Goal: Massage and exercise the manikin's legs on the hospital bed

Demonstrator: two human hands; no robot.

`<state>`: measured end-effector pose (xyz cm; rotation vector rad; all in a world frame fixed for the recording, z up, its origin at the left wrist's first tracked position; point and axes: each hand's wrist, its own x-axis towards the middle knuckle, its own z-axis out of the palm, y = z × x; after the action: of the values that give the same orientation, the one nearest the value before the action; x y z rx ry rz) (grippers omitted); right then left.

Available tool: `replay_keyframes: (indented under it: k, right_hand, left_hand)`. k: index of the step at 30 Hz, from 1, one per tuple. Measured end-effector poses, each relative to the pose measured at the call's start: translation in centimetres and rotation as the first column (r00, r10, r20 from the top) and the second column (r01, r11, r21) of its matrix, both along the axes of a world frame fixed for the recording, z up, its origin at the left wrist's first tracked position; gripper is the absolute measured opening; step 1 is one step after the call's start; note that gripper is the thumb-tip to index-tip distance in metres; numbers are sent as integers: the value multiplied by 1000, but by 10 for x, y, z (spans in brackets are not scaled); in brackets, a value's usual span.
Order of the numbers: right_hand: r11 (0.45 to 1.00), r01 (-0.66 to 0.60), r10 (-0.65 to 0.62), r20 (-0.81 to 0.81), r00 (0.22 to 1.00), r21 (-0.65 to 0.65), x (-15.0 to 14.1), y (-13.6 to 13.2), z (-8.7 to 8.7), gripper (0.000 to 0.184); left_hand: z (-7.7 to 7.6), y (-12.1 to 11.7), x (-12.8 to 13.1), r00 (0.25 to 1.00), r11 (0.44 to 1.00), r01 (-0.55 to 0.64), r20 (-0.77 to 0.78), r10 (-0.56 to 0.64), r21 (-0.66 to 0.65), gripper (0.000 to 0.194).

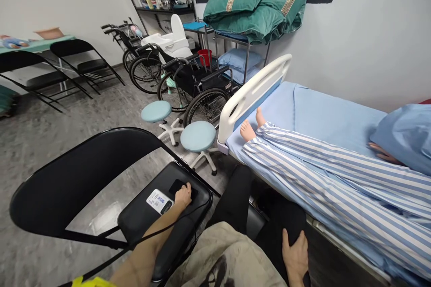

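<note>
My left hand (183, 196) is over the seat of a black folding chair (164, 228) beside me, fingers curled at a flat black phone (176, 185). Part of the phone is hidden under the hand. Next to my wrist lies a white device (159, 201) with printed labels and a small dark screen. A black cable (158, 232) runs across my left forearm. My right hand (296, 253) rests on my right knee, holding nothing, its fingers apart.
A bed (336, 103) at right bears a figure in striped trousers (310, 161). Two round stools (198, 136) and several wheelchairs (208, 94) stand ahead. Green bedding (256, 9) is piled on a rack. Folding chairs (84, 58) line a table at left.
</note>
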<state>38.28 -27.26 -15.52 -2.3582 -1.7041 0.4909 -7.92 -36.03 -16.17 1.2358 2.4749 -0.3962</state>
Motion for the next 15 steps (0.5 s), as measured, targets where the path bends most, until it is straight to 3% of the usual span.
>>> replay_keyframes:
  k: [15]
  right_hand:
    - [1000, -21, 21, -16, 1000, 8, 3, 0, -3, 88]
  left_hand:
    - [3, 4, 2, 999, 998, -5, -39, 2, -69, 68]
